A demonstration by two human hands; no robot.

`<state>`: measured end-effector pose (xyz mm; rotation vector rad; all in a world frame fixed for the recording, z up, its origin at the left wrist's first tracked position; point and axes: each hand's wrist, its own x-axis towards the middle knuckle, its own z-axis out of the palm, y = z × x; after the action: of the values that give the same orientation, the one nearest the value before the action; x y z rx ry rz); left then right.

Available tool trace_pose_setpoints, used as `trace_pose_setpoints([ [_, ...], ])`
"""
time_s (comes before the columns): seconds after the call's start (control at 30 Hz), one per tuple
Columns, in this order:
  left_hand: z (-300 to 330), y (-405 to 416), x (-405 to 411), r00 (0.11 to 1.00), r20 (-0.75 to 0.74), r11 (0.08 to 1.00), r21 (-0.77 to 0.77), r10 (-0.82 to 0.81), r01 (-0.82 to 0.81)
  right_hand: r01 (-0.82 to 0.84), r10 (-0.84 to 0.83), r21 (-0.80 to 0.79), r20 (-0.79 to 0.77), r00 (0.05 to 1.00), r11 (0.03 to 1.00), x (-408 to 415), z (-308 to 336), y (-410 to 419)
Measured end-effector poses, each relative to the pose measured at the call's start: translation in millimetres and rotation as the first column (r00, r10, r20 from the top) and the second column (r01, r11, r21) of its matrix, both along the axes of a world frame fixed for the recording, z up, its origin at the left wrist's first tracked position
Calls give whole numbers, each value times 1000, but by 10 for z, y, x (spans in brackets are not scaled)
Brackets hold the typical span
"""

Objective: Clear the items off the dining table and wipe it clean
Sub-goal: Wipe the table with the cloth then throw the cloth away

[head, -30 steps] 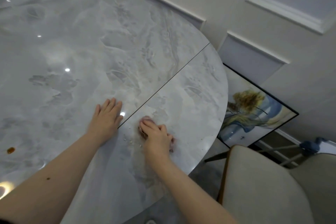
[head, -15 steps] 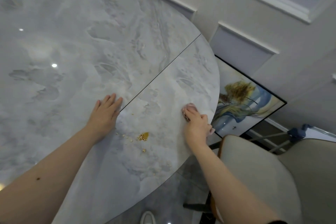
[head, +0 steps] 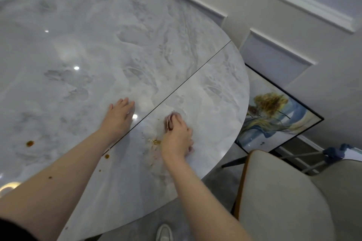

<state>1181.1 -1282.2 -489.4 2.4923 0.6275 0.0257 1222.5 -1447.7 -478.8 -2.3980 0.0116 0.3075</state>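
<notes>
Table (head: 82, 49) seam runs diagonally between both hands; cloth (head: 170, 121) bunched.

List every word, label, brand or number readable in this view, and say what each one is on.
None: no readable text shows anywhere.
The marble table, the pinkish cloth under the right hand, the framed painting and the chair bear no lettering.
</notes>
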Motion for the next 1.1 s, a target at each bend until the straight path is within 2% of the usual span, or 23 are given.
trace_pose_setpoints([
  [0.07, 11, 14, -71, 999, -21, 999, 31, -40, 41, -102, 101, 51, 22, 995, 993, 328, 57, -12],
  [0.17, -45, 21, -154, 995, -30, 990, 101, -94, 97, -464, 464, 28, 8, 886, 886, 580, 92, 20],
  [0.2, -55, 24, -163, 995, -29, 990, 104, -96, 98, -506, 502, 47, 70, 862, 861, 626, 7, 35],
  [0.23, -61, 39, -170, 995, -38, 990, 106, -92, 96, -538, 538, -27, 99, 837, 842, 590, -20, 57],
  [0.3, -62, 48, -166, 994, -62, 989, 114, -91, 98, -551, 569, -144, 174, 804, 822, 506, -96, 64],
  [0.33, -68, 46, -160, 993, -72, 987, 124, -90, 98, -581, 600, -150, 229, 767, 800, 443, -134, 38],
  [0.4, -77, 38, -161, 993, -93, 988, 126, -76, 87, -640, 645, -122, 278, 712, 759, 302, -200, -26],
  [0.53, -42, 9, -142, 997, -67, 993, 108, -48, 55, -680, 646, -38, 356, 675, 732, 0, -348, -151],
  [0.6, 1, -21, -142, 999, -49, 999, 44, -15, 17, -703, 663, -66, 401, 632, 709, -139, -324, -251],
  [0.73, 57, -82, -234, 999, -33, 1000, -25, 9, -10, -795, 781, -82, 272, 563, 601, -353, -152, -415],
  [0.8, 85, -76, -302, 999, -39, 999, -31, 12, -13, -760, 746, -86, 293, 599, 644, -273, -99, -472],
  [0.87, 100, -46, -410, 999, -30, 998, -36, 40, -42, -616, 624, -138, 320, 713, 775, -75, -93, -534],
  [0.97, 105, -16, -636, 996, -21, 996, -32, 83, -83, -422, 463, -238, 157, 872, 875, 85, -71, -622],
  [1.03, 116, -35, -775, 996, -11, 995, -37, 88, -88, -320, 345, -272, 49, 937, 907, -42, -30, -611],
  [1.1, 115, -61, -902, 996, 2, 995, -41, 93, -93, -215, 225, -263, 8, 974, 940, -328, 6, -478],
])
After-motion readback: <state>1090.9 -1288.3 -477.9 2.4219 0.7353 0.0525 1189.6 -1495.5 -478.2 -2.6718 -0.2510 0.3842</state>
